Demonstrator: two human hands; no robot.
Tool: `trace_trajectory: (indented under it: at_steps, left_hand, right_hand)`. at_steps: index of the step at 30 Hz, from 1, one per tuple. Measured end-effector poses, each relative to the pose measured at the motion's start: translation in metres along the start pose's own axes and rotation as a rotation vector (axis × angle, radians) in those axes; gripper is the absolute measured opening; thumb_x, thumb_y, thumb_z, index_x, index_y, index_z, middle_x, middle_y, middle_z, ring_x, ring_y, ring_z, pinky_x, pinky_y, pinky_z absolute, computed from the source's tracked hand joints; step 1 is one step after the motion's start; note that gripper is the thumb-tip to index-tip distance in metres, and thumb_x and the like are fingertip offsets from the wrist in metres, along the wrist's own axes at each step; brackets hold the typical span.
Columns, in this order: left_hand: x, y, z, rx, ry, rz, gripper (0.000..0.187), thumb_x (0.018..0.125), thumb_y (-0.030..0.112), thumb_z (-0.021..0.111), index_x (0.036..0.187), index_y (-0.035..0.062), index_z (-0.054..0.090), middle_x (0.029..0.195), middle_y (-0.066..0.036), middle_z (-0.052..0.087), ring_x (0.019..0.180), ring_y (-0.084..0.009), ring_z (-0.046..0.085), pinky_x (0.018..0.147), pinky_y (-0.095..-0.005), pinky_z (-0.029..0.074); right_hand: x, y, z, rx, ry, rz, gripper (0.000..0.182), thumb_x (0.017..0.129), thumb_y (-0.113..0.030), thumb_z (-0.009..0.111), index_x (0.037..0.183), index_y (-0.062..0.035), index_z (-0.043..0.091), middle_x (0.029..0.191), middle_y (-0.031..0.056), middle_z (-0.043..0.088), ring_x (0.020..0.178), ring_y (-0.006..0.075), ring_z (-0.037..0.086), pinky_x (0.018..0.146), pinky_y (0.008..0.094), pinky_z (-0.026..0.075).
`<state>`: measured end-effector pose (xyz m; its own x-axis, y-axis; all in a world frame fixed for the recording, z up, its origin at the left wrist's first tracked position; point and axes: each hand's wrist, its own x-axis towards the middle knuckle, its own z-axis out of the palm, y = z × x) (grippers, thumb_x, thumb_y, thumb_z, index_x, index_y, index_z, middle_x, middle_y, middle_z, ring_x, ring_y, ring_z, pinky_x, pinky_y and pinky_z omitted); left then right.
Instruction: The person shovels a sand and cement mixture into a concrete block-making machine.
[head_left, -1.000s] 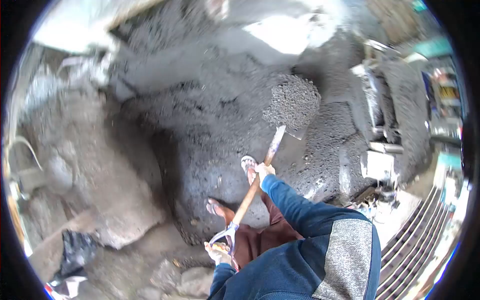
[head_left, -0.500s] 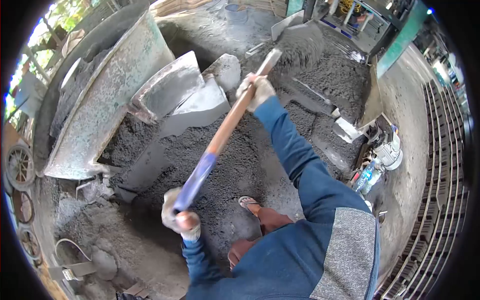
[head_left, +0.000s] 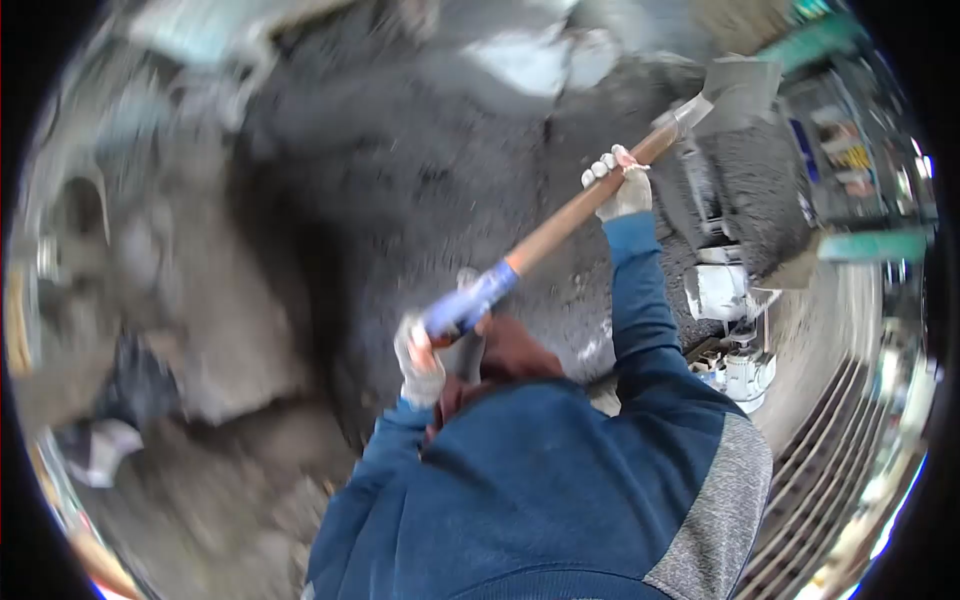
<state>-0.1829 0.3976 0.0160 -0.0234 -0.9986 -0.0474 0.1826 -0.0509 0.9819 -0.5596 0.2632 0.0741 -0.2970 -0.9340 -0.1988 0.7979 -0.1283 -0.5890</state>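
Note:
My gloved left hand (head_left: pixel 418 362) is closed around the blue end of a shovel (head_left: pixel 562 232), low in the head view. Farther up, my gloved right hand (head_left: pixel 622 186) grips its wooden shaft below the metal neck. The shaft slants up to the right, and its grey blade (head_left: pixel 742 88) is at the upper right. I cannot make out whether the blade carries anything. Dark, damp-looking granular material (head_left: pixel 440 170) covers the ground beneath the shaft, blurred by motion.
To the right lie a pale, flat-bladed tool (head_left: pixel 718 290) and a whitish motor (head_left: pixel 748 378). Rows of dark slatted racks (head_left: pixel 815 450) line the right edge. Green posts (head_left: pixel 870 246) stand at the upper right. Pale slabs (head_left: pixel 530 60) lie at the top.
My view has turned, shifting the surroundings. The shovel has swung to the right and slants lower, with its blade at the upper right. Both hands keep their hold.

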Motion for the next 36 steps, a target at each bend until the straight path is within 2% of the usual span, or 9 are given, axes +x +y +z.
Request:
trace_trajectory:
  at_steps: [3,6,8,10,11,16,22,25,36]
  left_hand:
    - [-0.048,-0.056,-0.069,-0.534,0.484,-0.617,0.046,0.096,0.051,0.046,0.079,0.0093,0.053,0.064,-0.007,0.053,0.052,-0.0215,0.051,0.047,-0.0363,0.044]
    - [-0.152,-0.119,-0.146,-0.720,0.762,-0.667,0.039,0.096,0.046,0.052,0.078,0.0115,0.054,0.063,-0.003,0.052,0.050,-0.0172,0.050,0.046,-0.0325,0.042]
    - [-0.243,-0.111,-0.180,-0.719,1.002,-0.737,0.034,0.095,0.046,0.054,0.077,0.0178,0.055,0.060,0.004,0.048,0.050,-0.0130,0.047,0.046,-0.0312,0.041]
    - [-0.335,-0.087,-0.198,-0.552,1.227,-0.800,0.033,0.095,0.049,0.055,0.078,0.0207,0.054,0.055,0.006,0.042,0.045,-0.0102,0.040,0.040,-0.0273,0.032]
    - [-0.389,-0.086,-0.205,-0.518,1.389,-0.832,0.034,0.096,0.051,0.053,0.078,0.0213,0.052,0.054,0.006,0.041,0.043,-0.0101,0.038,0.038,-0.0274,0.030]
    - [-0.450,-0.038,-0.187,-0.098,1.788,-1.032,0.051,0.088,0.070,0.051,0.065,0.0243,0.048,0.048,0.006,0.037,0.039,-0.0128,0.033,0.037,-0.0322,0.028]
    - [-0.289,-0.186,-0.193,-0.330,1.372,-0.844,0.029,0.098,0.045,0.051,0.097,0.0168,0.059,0.070,0.005,0.048,0.059,-0.0097,0.048,0.048,-0.0258,0.039]
    - [-0.152,-0.256,-0.149,-0.189,1.466,-0.687,0.033,0.096,0.038,0.058,0.075,0.0138,0.054,0.060,-0.001,0.051,0.044,-0.0139,0.046,0.038,-0.0298,0.037]
    - [-0.264,-0.254,-0.144,-0.278,1.472,-0.769,0.034,0.092,0.045,0.063,0.080,0.0173,0.047,0.060,0.003,0.041,0.043,-0.0127,0.042,0.040,-0.0276,0.038]
  right_hand:
    - [-0.014,0.133,-0.036,-0.159,0.189,0.224,0.017,0.093,-0.021,0.058,0.080,-0.0151,0.048,0.067,-0.0015,0.047,0.055,0.0180,0.049,0.056,0.0380,0.045]
    - [-0.057,0.288,-0.098,-0.265,0.539,0.541,0.006,0.091,-0.011,0.055,0.096,-0.0123,0.054,0.087,0.0014,0.058,0.073,0.0216,0.061,0.062,0.0423,0.056]
    - [-0.128,0.391,-0.134,-0.731,0.575,0.756,0.003,0.093,-0.014,0.055,0.096,-0.0134,0.054,0.080,0.0028,0.058,0.070,0.0224,0.061,0.060,0.0420,0.054]
    - [-0.236,0.527,-0.277,-0.455,0.490,0.986,0.012,0.093,-0.021,0.057,0.083,-0.0162,0.053,0.068,0.0044,0.055,0.055,0.0241,0.057,0.051,0.0441,0.052]
    - [-0.274,0.498,-0.178,-0.548,0.682,1.099,0.017,0.094,-0.025,0.056,0.080,-0.0168,0.052,0.064,0.0045,0.051,0.051,0.0252,0.054,0.049,0.0459,0.050]
    - [-0.406,0.567,-0.199,-0.528,0.746,1.702,0.012,0.089,-0.016,0.062,0.084,-0.0142,0.051,0.067,0.0072,0.051,0.055,0.0295,0.054,0.057,0.0560,0.049]
    - [-0.216,0.643,-0.302,0.110,0.630,1.481,0.029,0.096,-0.034,0.043,0.073,-0.0155,0.045,0.057,0.0055,0.047,0.048,0.0258,0.050,0.055,0.0465,0.049]
    - [-0.045,0.616,-0.324,-0.381,0.473,1.326,0.021,0.094,-0.032,0.048,0.081,-0.0156,0.049,0.060,0.0022,0.047,0.053,0.0233,0.052,0.056,0.0450,0.049]
    - [-0.113,0.523,-0.319,-0.322,0.539,0.995,0.025,0.097,-0.038,0.051,0.082,-0.0180,0.050,0.066,0.0029,0.049,0.055,0.0242,0.052,0.053,0.0469,0.047]
